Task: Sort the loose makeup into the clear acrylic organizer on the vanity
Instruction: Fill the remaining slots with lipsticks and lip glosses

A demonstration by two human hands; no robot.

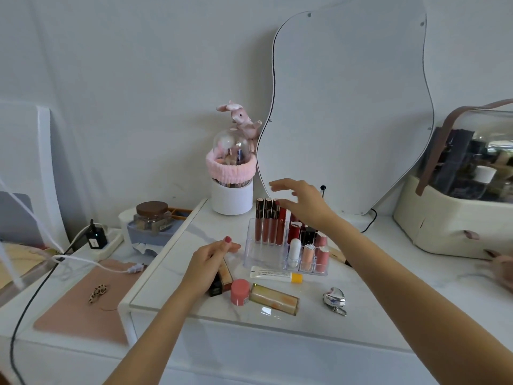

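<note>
Several pieces of makeup lie loose on the white vanity top [361, 287] in front of the clear acrylic organizer [259, 252], which stands near the foot of the wavy mirror [347, 107] and already holds a back row of tall lip gloss tubes [266, 222] and a cluster of lipsticks [308, 248] in its small front cells. The left hand [206, 263] rests over a slim box-shaped tube [226, 272] with a dark cap, fingers curled loosely around it; whether it is truly gripped or only covered cannot be told. The right hand [301, 202] hovers spread and empty above the gloss tubes, touching nothing clearly. Just beside the left hand sit a small pink jar [240, 291] and a long clear-cased bar [274, 298], and a white squeeze tube [273, 273] with a yellow cap lies against the organizer's front wall; a silver heart-shaped charm [335, 298] lies apart to the right. These items look light and rigid, their glossy plastic probably slippery, so a pinch across the flat sides near the middle should hold best. The squeeze tube would likely give under pressure and is better taken near its cap. The jar is probably best gripped around its rim. The organizer looks light enough to slide if bumped, and the upright tubes could topple.
</note>
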